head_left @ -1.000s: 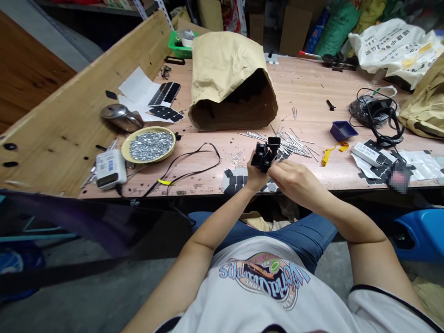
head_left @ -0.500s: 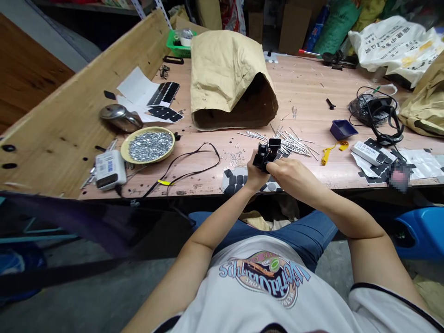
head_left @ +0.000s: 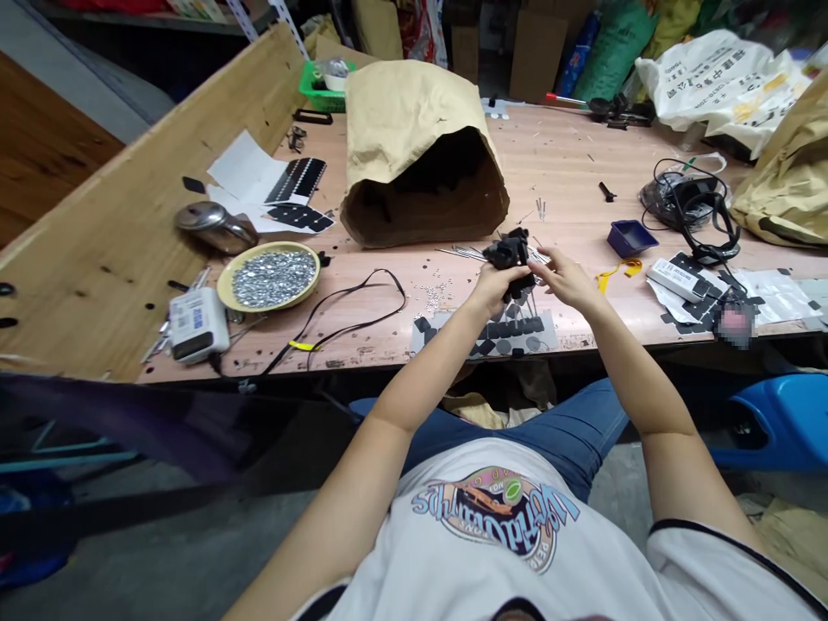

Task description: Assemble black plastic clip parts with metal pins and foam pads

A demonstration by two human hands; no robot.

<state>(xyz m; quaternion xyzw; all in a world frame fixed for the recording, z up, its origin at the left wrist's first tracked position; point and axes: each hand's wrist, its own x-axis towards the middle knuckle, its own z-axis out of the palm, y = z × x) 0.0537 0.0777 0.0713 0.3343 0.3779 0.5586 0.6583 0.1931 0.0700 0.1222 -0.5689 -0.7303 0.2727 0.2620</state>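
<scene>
My left hand (head_left: 492,291) is closed around a black plastic part (head_left: 509,254), held just above the table near its front edge. Beside it, my right hand (head_left: 564,278) has its fingers pinched at the part's right side, over a scatter of thin metal pins (head_left: 517,255). What the right fingers pinch is too small to make out. A sheet of black adhesive pads (head_left: 511,332) lies just under both hands.
An open brown paper sack (head_left: 414,147) lies behind the hands. At left stand a yellow dish of small metal pieces (head_left: 268,276), a white device (head_left: 191,321) and a black cable (head_left: 349,310). A blue tray (head_left: 630,237), yellow strap (head_left: 611,274) and cables sit right.
Both hands have moved forward and up over the pins with the black part. The right hand has slid from the part's near side to its right side.
</scene>
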